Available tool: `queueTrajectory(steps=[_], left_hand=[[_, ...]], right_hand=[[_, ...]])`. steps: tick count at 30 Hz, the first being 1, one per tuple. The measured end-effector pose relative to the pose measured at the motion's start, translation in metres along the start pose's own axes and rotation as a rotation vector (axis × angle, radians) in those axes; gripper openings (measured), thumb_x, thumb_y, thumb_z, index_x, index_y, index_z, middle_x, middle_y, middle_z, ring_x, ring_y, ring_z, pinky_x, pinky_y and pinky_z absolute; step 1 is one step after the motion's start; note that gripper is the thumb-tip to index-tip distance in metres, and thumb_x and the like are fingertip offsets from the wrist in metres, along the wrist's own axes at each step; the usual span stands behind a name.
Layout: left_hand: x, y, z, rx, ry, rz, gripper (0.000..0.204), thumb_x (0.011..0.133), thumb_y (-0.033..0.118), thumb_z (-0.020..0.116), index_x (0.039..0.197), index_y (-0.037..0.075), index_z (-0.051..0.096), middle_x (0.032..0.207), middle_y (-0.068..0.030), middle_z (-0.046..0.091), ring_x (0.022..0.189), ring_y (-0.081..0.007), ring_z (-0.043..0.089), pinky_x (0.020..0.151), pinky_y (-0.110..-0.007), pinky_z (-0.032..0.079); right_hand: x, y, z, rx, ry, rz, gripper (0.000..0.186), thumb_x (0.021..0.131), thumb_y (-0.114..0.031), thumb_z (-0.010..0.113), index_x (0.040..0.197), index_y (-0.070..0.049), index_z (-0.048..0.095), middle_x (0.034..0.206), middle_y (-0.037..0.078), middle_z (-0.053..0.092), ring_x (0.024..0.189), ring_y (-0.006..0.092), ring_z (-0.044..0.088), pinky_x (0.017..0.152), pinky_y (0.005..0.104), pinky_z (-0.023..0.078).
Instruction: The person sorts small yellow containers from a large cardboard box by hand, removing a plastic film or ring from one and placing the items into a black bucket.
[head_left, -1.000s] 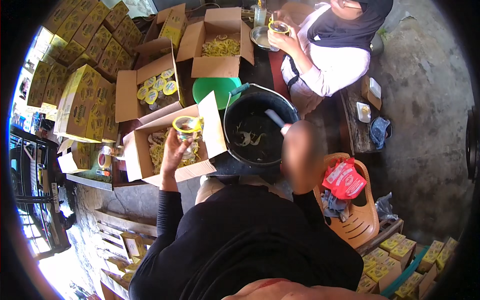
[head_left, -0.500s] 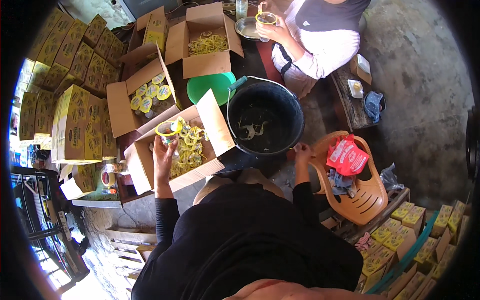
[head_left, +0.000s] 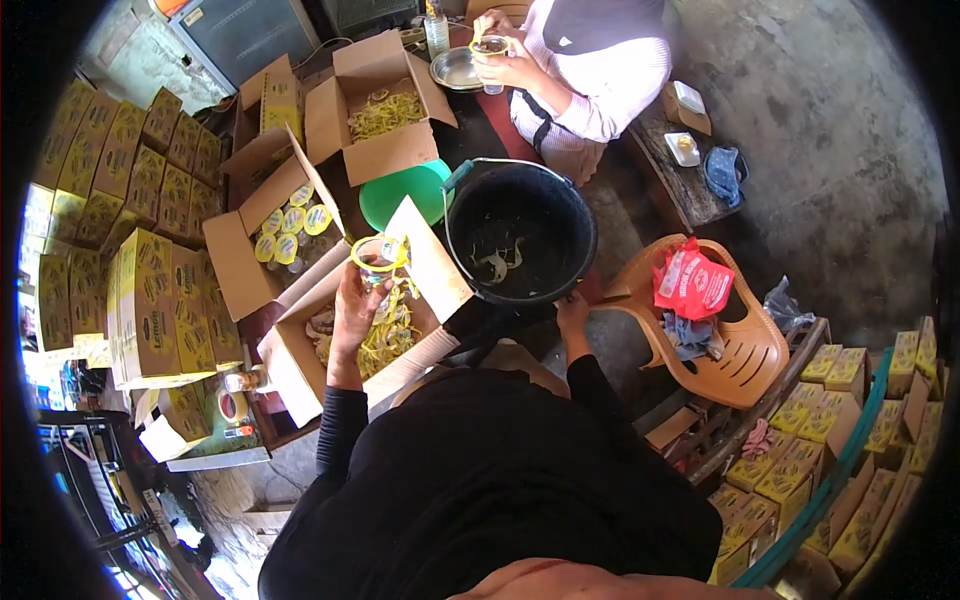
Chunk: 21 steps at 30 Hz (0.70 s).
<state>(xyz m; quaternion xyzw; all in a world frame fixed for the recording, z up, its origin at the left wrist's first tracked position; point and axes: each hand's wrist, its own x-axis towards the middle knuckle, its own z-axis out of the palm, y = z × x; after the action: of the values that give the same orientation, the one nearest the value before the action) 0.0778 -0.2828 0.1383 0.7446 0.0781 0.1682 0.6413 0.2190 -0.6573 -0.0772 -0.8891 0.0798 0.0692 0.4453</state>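
Note:
My left hand (head_left: 357, 315) is closed around a clear plastic cup (head_left: 378, 272) with a yellow rim. A loosened lid strip hangs at its right side. The cup is held above an open carton (head_left: 298, 372) filled with tangled yellow peeled strips (head_left: 395, 325). My right hand (head_left: 572, 312) is at the near right rim of a large black bucket (head_left: 590, 240), fingers curled against its outer side and partly hidden. Pale scraps (head_left: 495, 262) lie on the bucket's bottom. Its wire handle, with a green grip (head_left: 457, 176), rests toward the left.
Beyond stand a green basin (head_left: 385, 200), a carton of lidded cups (head_left: 240, 255) and another carton of strips (head_left: 360, 165). A co-worker (head_left: 600, 80) holds a similar cup at the far side. Stacked boxes (head_left: 160, 300) rise at left; an orange chair (head_left: 755, 365) stands at right.
The view has shifted. My left hand has carried the cup a little to the right over the carton. My right hand has moved left along the bucket's near rim.

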Motion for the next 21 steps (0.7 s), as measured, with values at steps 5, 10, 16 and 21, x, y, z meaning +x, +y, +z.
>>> queueTrajectory(steps=[5,10,16,21], left_hand=[[0.018,0.004,0.02,-0.002,-0.069,-0.029,0.06,0.087,0.02,0.076,0.133,-0.002,0.046,0.119,-0.0123,0.061,0.111,-0.019,0.059,0.094,-0.034,0.049],[0.02,0.013,0.041,0.025,-0.104,-0.026,0.06,0.085,0.018,0.078,0.133,0.001,0.047,0.115,-0.013,0.063,0.108,-0.0199,0.059,0.092,-0.035,0.05],[0.041,0.029,0.1,0.041,-0.252,0.13,0.055,0.081,0.018,0.083,0.127,0.001,0.057,0.116,-0.0075,0.062,0.11,-0.0185,0.059,0.096,-0.033,0.047],[0.056,0.041,0.127,0.082,-0.259,0.186,0.055,0.08,0.017,0.083,0.125,0.0,0.056,0.11,-0.0088,0.062,0.102,-0.0178,0.06,0.088,-0.032,0.049]], right_hand=[[0.021,0.047,-0.01,0.129,0.259,-0.058,0.028,0.092,-0.01,0.064,0.117,0.002,0.065,0.104,0.019,0.067,0.088,0.0317,0.065,0.08,0.042,0.052],[0.0,-0.054,-0.063,0.063,0.503,-0.244,0.03,0.09,-0.014,0.069,0.118,-0.004,0.067,0.109,0.012,0.062,0.097,0.0304,0.062,0.086,0.041,0.05],[-0.038,-0.176,-0.101,0.434,0.089,-0.459,0.031,0.085,-0.015,0.075,0.115,-0.008,0.068,0.107,0.009,0.06,0.106,0.0266,0.057,0.089,0.039,0.047],[-0.035,-0.2,-0.098,0.223,-0.046,-0.684,0.032,0.081,-0.016,0.078,0.111,-0.01,0.069,0.106,0.009,0.06,0.103,0.0285,0.057,0.088,0.0398,0.047]])
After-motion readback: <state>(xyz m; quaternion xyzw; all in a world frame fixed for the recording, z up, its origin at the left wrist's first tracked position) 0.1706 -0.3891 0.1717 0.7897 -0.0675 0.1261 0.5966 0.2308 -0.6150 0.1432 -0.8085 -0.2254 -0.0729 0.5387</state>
